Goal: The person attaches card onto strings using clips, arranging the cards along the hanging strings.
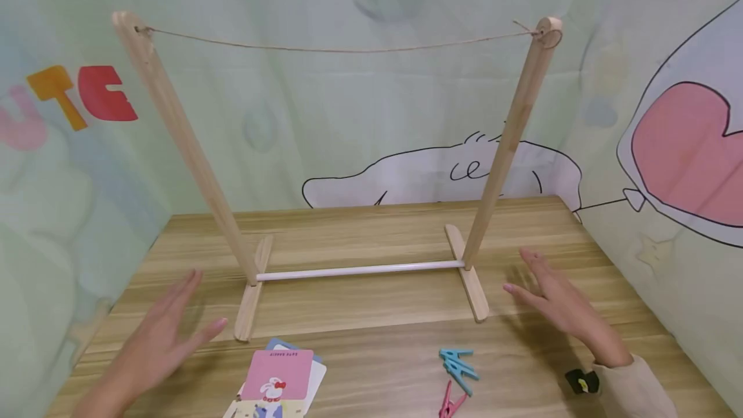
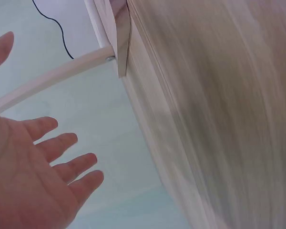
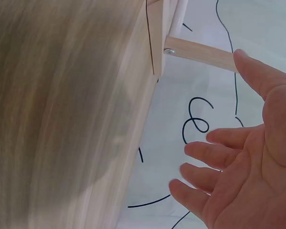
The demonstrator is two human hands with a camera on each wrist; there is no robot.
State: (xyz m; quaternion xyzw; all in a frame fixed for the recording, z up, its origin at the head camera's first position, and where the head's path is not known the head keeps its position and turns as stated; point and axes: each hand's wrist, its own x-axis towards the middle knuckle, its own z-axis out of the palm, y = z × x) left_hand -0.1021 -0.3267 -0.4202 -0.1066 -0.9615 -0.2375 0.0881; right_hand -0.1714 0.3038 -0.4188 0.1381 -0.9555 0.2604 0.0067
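A small wooden drying rack stands on the wooden table: two leaning posts, flat feet, a white crossbar, and a thin string stretched between the post tops. My left hand hovers flat and empty just left of the left foot; the left wrist view shows its fingers spread. To the right of the right foot my right hand hovers, fingers straight, holding nothing. Blue clothespins and a pink one lie near the front edge. A stack of cards lies front centre.
A pale green cartoon backdrop walls the table on the back, left and right. A small black and yellow object sits by my right sleeve. Bare tabletop lies between the rack and the cards.
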